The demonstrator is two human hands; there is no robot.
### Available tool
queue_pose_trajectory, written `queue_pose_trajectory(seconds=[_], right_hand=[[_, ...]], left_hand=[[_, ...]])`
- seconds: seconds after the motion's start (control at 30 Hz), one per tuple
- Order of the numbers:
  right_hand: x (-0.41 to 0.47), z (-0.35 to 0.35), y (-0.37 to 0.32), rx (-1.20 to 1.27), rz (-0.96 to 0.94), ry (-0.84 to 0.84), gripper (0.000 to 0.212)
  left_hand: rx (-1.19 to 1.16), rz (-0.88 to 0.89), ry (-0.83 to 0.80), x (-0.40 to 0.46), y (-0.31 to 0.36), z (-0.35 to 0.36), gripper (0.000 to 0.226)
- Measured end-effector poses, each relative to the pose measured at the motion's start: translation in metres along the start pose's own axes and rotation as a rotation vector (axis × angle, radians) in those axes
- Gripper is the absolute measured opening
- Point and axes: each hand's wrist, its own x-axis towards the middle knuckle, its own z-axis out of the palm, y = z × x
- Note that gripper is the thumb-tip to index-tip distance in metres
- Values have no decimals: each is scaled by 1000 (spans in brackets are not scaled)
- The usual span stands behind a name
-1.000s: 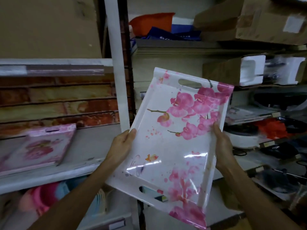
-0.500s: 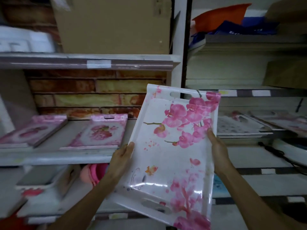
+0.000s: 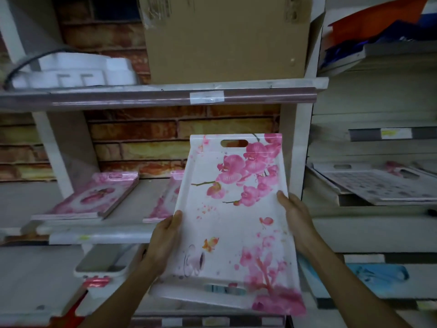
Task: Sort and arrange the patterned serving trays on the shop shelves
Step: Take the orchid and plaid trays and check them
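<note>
A white serving tray with pink orchid flowers [image 3: 233, 223] is held tilted in front of the middle shelf, its slot handle at the top. My left hand [image 3: 165, 240] grips its left edge and my right hand [image 3: 295, 221] grips its right edge. On the middle shelf [image 3: 99, 235] lies a stack of pink patterned trays [image 3: 94, 197] at the left. A second pink tray [image 3: 165, 204] lies beside it, partly hidden behind the held tray.
A cardboard box [image 3: 224, 36] and white foam packing [image 3: 78, 72] sit on the upper shelf [image 3: 142, 95]. To the right, another shelf unit holds grey patterned trays [image 3: 378, 183] and a blue tray [image 3: 378, 275] lower down. A white upright post [image 3: 300, 150] divides the units.
The view has swung left and the tray has come with it, from the right shelf unit to in front of the brick-backed shelf. Both hands keep the same hold.
</note>
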Motion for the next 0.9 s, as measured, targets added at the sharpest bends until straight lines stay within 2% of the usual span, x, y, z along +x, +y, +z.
queue_pose_trajectory(seconds=[0.1,0.17,0.33,0.47,0.63,0.77,0.9], right_hand=[[3,20,10,-73,-28,-5,16],[7,30,14,-124,-47,-24,12],[29,53,25,-284,-75,-110,24],[62,71,33,-333,-105,-140,23],[116,95,44,-329,-129,-150,27],[152,108,50,-357,-130,-148,27],[181,118,59,-425,-100,-151,29]], left_hand=[[-31,8,7,15,1,-16,27],[-22,12,7,28,1,-23,33],[3,-17,87,66,2,-33,44],[33,-24,111,101,1,-39,44],[142,-2,95,153,4,-48,36],[214,20,59,192,3,-58,44],[323,47,77,215,7,-59,35]])
